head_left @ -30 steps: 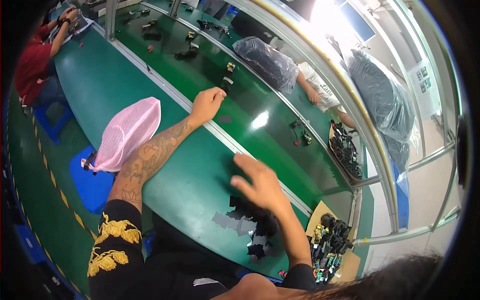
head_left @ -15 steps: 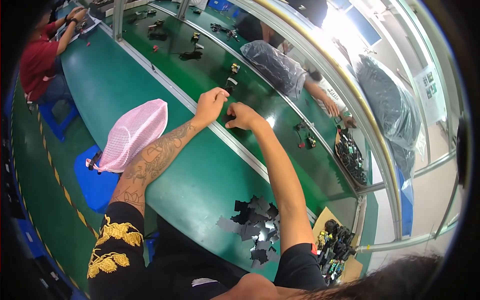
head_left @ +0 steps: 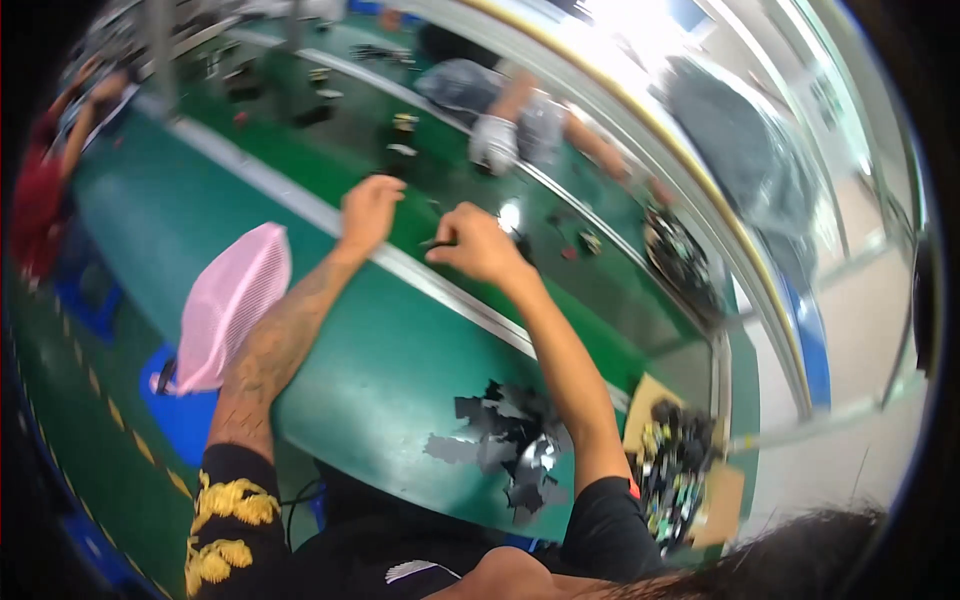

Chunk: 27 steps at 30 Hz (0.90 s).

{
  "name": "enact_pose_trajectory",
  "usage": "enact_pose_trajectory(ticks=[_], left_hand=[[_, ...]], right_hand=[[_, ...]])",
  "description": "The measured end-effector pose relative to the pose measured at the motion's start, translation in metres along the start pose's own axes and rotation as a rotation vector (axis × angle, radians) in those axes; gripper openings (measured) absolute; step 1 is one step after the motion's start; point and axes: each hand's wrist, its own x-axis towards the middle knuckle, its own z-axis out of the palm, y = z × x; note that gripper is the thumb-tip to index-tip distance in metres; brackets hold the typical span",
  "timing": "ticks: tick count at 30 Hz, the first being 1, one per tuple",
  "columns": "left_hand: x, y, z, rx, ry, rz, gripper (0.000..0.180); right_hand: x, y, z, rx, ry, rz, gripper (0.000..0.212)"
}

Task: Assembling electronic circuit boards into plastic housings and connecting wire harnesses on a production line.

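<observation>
Over the near edge of the dark green conveyor belt (head_left: 345, 150), my left hand (head_left: 371, 213) has its fingers curled together. What they hold, if anything, is hidden by blur. Just beyond it on the belt is a small electronic part (head_left: 403, 124) with yellow and white bits. My right hand (head_left: 476, 243) is to the right, pinching a small, thin black piece (head_left: 434, 244) between thumb and fingers. A pile of flat black cut pieces (head_left: 505, 425) lies on the green table (head_left: 370, 370) beside my right forearm.
A pink mesh cap (head_left: 235, 300) is left of my left forearm, above a blue stool (head_left: 185, 425). A cardboard box (head_left: 650, 392) of electronic parts stands at the right. Across the belt a person's white-gloved hand (head_left: 493, 145) reaches in; a metal rail (head_left: 445, 290) borders the belt.
My hands are farther apart, and the black piece now shows in my right fingers. The view has shifted and blurred. A gloved hand across the belt has come into sight.
</observation>
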Motion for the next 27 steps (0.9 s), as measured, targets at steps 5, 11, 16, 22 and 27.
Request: enact_pose_trajectory(ticks=[5, 11, 16, 22, 27], left_hand=[[0.000, -0.016, -0.007, 0.019, -0.028, 0.000, 0.031], [-0.001, 0.030, 0.008, 0.295, -0.191, 0.111, 0.029], [-0.032, 0.050, 0.070, 0.351, -0.369, 0.316, 0.026], [-0.142, 0.216, 0.279, 0.082, -1.069, 0.613, 0.019], [-0.241, 0.294, 0.363, -0.079, -1.504, 0.572, 0.026]], right_hand=[[-0.164, -0.054, -0.040, 0.353, -0.175, 0.178, 0.031], [-0.310, -0.061, -0.034, 0.291, 0.201, 0.527, 0.024], [-0.372, -0.083, 0.000, 0.161, 0.522, 0.562, 0.020], [-0.401, -0.107, 0.027, 0.059, 0.645, 0.648, 0.025], [-0.415, -0.117, 0.030, 0.073, 0.711, 0.696, 0.021]])
